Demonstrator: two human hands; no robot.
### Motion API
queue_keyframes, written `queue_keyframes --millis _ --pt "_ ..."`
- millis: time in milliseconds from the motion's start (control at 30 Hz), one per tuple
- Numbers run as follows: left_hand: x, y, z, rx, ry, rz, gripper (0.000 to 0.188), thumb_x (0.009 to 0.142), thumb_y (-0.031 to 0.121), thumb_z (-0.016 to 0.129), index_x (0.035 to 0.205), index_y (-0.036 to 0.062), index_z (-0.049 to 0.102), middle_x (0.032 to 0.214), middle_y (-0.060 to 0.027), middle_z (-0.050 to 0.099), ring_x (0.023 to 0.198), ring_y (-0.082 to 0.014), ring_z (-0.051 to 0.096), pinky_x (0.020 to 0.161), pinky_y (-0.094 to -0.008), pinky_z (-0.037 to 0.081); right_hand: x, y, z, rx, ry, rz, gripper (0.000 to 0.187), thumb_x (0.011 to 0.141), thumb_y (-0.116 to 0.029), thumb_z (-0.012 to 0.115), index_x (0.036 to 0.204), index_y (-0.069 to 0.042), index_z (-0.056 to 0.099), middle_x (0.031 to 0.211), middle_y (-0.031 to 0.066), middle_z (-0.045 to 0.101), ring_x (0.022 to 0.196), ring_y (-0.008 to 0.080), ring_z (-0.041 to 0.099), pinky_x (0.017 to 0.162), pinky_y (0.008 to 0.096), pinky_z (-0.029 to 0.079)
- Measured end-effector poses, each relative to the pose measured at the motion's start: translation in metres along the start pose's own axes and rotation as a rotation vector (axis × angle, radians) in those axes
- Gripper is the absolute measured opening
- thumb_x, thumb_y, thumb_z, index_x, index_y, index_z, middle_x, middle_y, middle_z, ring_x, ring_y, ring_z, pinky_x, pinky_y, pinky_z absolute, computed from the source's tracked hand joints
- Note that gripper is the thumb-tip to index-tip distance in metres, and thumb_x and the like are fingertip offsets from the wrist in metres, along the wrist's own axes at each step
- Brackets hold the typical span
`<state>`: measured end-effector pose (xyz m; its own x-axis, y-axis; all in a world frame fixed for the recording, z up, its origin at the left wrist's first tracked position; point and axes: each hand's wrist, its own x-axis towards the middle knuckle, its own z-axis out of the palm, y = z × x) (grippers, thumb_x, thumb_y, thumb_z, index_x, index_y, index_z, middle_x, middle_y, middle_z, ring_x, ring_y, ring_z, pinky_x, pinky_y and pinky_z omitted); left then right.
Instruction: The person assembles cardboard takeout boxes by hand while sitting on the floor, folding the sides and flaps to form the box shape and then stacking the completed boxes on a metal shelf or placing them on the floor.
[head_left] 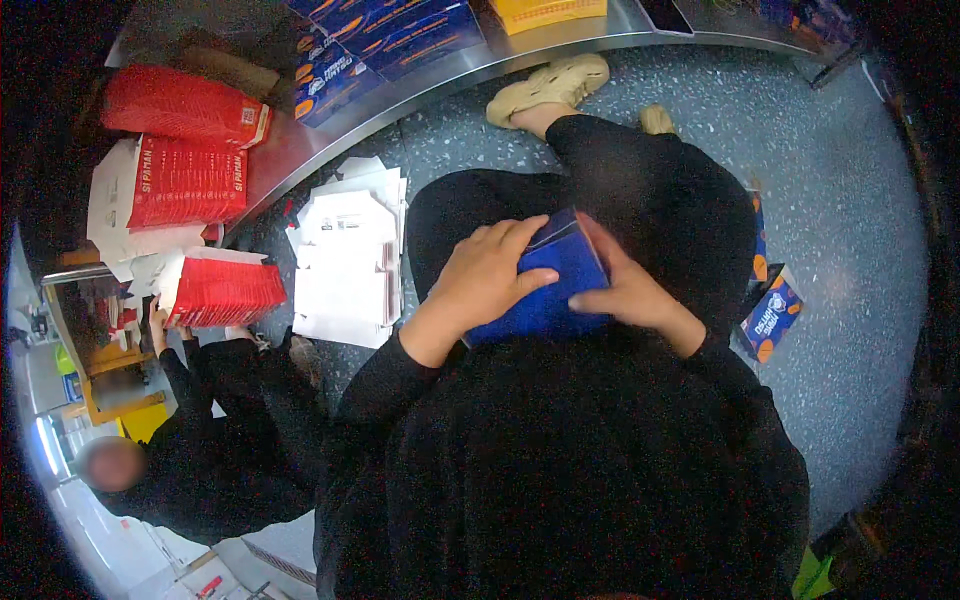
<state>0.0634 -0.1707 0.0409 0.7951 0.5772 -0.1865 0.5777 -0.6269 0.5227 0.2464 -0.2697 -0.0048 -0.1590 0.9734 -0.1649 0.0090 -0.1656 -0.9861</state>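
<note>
A blue cardboard box rests in my lap, tilted, between both hands. My left hand grips its left side, with the thumb across the near face and the fingers toward the top edge. On the opposite side, my right hand holds the box, its thumb on the near face; the fingers are slightly blurred and partly hidden behind the box. To my left on the floor lies a stack of flat white cartons. Printed blue boxes lie on the floor by my right leg.
A metal table curves across the front, bearing stacked blue boxes, a yellow box and a phone. Red cartons are piled at its left. A co-worker sits at left, holding a red carton stack.
</note>
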Motion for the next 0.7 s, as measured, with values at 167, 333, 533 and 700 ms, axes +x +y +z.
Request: queue_keyframes --millis 167,333,533,700 --pt "0.002 -0.049 -0.048 -0.243 0.181 0.201 0.071 0.072 0.033 0.064 0.131 0.0117 0.030 0.130 -0.0184 0.036 0.120 -0.0326 0.035 0.096 -0.0405 0.032 0.010 -0.005 -0.027 0.248 0.194 -0.123 0.083 0.062 -0.007 0.070 0.132 -0.003 0.026 0.127 0.0105 0.039 0.118 0.0207 0.036 0.100 0.0334 0.025" --pt "-0.016 -0.072 -0.045 -1.526 0.313 -0.213 0.091 0.066 0.074 0.041 0.133 0.0153 0.025 0.136 -0.0154 0.028 0.120 -0.0387 0.032 0.091 -0.0585 0.029 0.009 -0.032 -0.034 0.261 0.283 -0.386 0.087 0.060 -0.010 0.075 0.129 -0.004 0.022 0.124 0.0100 0.038 0.115 0.0211 0.039 0.098 0.0353 0.028" --pt "0.002 -0.035 0.028 -2.106 0.541 -0.083 0.101 0.057 0.083 0.036 0.135 0.0240 0.014 0.128 -0.0169 0.034 0.112 -0.0403 0.038 0.090 -0.0591 0.029 0.046 -0.021 -0.003 -0.401 0.565 -0.809 0.066 0.056 -0.010 0.077 0.107 -0.011 0.036 0.109 0.0145 0.042 0.102 0.0293 0.043 0.086 0.0390 0.036" --pt "0.024 -0.047 0.028 -1.805 0.589 0.169 0.081 0.069 0.057 0.056 0.133 0.0204 0.021 0.129 -0.0140 0.033 0.113 -0.0330 0.040 0.091 -0.0480 0.036 0.043 0.020 0.020 -0.705 0.429 -0.800 0.054 0.049 -0.005 0.074 0.094 -0.013 0.046 0.109 0.0132 0.039 0.109 0.0365 0.038 0.090 0.0456 0.033"
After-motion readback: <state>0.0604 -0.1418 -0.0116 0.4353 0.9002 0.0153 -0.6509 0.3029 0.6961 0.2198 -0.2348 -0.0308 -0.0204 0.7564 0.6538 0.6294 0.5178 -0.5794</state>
